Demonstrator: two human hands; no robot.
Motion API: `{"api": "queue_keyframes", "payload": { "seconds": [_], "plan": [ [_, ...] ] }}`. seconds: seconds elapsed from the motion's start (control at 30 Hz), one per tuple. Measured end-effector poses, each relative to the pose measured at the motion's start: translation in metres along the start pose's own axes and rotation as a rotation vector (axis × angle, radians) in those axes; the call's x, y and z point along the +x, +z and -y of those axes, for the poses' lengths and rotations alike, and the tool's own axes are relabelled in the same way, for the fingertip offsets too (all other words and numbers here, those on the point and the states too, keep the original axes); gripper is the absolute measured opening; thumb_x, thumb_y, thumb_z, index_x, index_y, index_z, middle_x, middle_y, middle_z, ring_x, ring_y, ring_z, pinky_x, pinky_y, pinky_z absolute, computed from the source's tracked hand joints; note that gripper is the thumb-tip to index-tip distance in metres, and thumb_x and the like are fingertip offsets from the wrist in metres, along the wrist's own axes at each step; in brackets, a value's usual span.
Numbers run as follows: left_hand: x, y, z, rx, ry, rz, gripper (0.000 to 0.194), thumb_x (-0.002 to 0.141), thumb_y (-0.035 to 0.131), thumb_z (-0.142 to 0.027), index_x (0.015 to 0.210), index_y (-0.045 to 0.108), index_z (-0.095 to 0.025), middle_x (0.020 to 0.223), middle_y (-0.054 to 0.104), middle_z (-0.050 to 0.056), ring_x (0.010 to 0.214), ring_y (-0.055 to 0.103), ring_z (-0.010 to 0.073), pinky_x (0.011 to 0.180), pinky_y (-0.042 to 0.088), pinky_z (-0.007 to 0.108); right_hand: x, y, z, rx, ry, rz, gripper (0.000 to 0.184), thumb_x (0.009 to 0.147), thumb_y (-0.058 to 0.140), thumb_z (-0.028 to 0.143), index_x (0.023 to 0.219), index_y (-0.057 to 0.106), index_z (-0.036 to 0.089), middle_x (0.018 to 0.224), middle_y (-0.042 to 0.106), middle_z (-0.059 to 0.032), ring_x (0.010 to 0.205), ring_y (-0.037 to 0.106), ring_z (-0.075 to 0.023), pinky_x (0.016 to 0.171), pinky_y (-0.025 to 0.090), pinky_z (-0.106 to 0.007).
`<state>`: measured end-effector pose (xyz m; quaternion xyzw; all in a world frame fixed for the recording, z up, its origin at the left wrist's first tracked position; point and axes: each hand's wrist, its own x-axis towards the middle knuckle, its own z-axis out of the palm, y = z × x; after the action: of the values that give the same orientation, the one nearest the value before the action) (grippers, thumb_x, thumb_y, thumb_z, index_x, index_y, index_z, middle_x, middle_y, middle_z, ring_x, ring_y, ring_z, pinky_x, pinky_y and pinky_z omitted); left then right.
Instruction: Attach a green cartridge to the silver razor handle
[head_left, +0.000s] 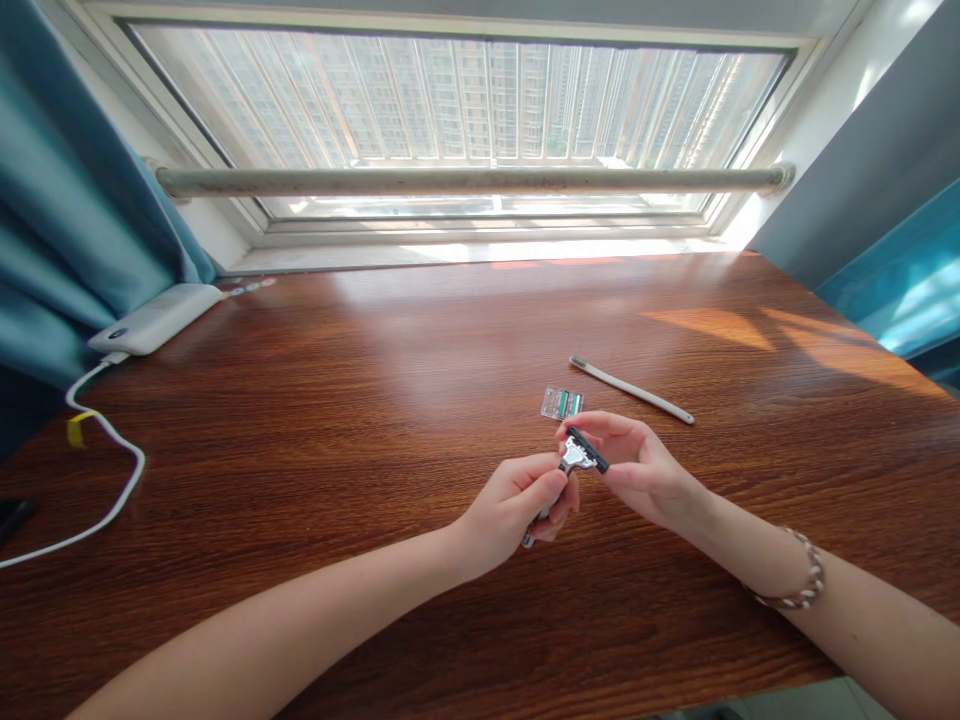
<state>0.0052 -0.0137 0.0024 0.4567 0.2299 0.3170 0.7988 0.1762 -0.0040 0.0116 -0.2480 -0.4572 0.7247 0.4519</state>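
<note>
"Head view, looking down at the table: where's the razor?"

"Held above the wood, a little toward 4 o'clock from the middle of the scene. The left hand is closed around its handle, thumb on top."

"And the right hand?"

"Curled lightly around the black head, thumb at one end, fingers at the other. There's a bracelet on that wrist."

"What lies nearby?"

"A clear blade pack, at 12 o'clock from the razor and just beyond the fingers. The white brush sits at 1 o'clock, bristles pointing to 10."

"Anything farther off?"

"A white power bank at 10 o'clock, beside the blue curtain, with a white cable plugged in."
</note>
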Motion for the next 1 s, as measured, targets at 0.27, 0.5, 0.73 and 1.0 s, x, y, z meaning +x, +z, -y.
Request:
{"api": "queue_keyframes", "payload": {
  "seconds": [0.27,0.5,0.73,1.0],
  "plan": [
    [-0.0005,-0.0008,-0.0030,0.006,-0.021,0.006,0.034,0.080,0.049,-0.043,0.066,0.049,-0.012,0.053,0.037,-0.004,0.042,0.027,0.0039,0.039,0.018,0.020,0.0004,-0.0048,-0.0005,-0.043,-0.008,-0.010,0.043,0.062,0.073,0.027,0.103,0.062,0.022,0.100,0.063,-0.0053,0.088,0.057,-0.0163,0.082,0.042,-0.030],
    [-0.0012,-0.0006,-0.0029,0.007,-0.052,-0.006,0.037,0.077,0.051,-0.047,0.064,0.049,-0.012,0.052,0.036,-0.005,0.041,0.028,0.0038,0.039,0.019,0.019,0.0010,-0.0081,-0.0029,-0.058,-0.023,-0.015,0.044,0.060,0.074,0.025,0.103,0.063,0.021,0.099,0.064,-0.0063,0.091,0.057,-0.0180,0.086,0.041,-0.033],
    [-0.0019,-0.0015,-0.0021,0.008,-0.056,-0.003,0.036,0.078,0.051,-0.046,0.067,0.052,-0.011,0.052,0.037,-0.005,0.040,0.028,0.0036,0.039,0.020,0.019,0.0018,-0.0090,-0.0012,-0.078,-0.037,0.029,0.042,0.061,0.074,0.023,0.102,0.064,0.019,0.098,0.064,-0.0063,0.091,0.056,-0.0172,0.085,0.042,-0.031],
    [-0.0034,-0.0016,-0.0006,0.036,-0.061,-0.002,0.039,0.076,0.051,-0.048,0.070,0.054,-0.010,0.052,0.037,-0.005,0.039,0.030,0.0036,0.038,0.021,0.020,0.0016,-0.0078,-0.0002,-0.066,-0.036,0.074,0.042,0.061,0.074,0.021,0.101,0.064,0.019,0.094,0.062,-0.0055,0.088,0.055,-0.0167,0.081,0.044,-0.031]
  ]
}}
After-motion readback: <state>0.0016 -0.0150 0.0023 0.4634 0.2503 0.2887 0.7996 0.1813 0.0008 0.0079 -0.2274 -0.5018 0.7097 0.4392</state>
